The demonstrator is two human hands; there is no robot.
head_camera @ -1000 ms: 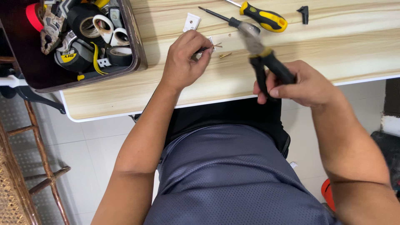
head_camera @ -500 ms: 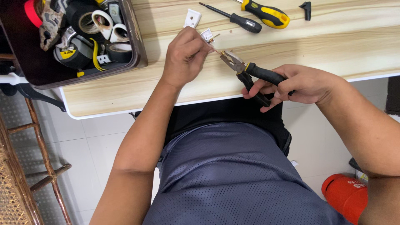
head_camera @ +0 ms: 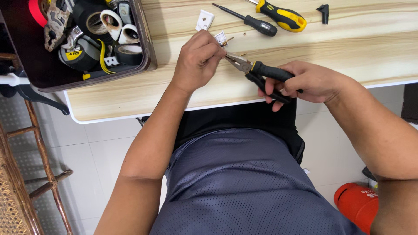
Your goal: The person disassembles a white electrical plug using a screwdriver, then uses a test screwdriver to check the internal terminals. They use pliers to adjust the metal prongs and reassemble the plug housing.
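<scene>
My left hand (head_camera: 198, 63) fingers pinched on small white plug part (head_camera: 220, 38), held above the desk (head_camera: 183, 89) | my right hand (head_camera: 307, 80) fingers wrapped round black-handled pliers (head_camera: 254, 72), tips meeting the part | beyond: two screwdrivers (head_camera: 278, 15), white plate (head_camera: 204, 20); left: tape tray (head_camera: 146, 43)

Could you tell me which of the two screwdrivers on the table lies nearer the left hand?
The slim all-black screwdriver; the yellow-and-black one lies farther from the left hand.
</scene>
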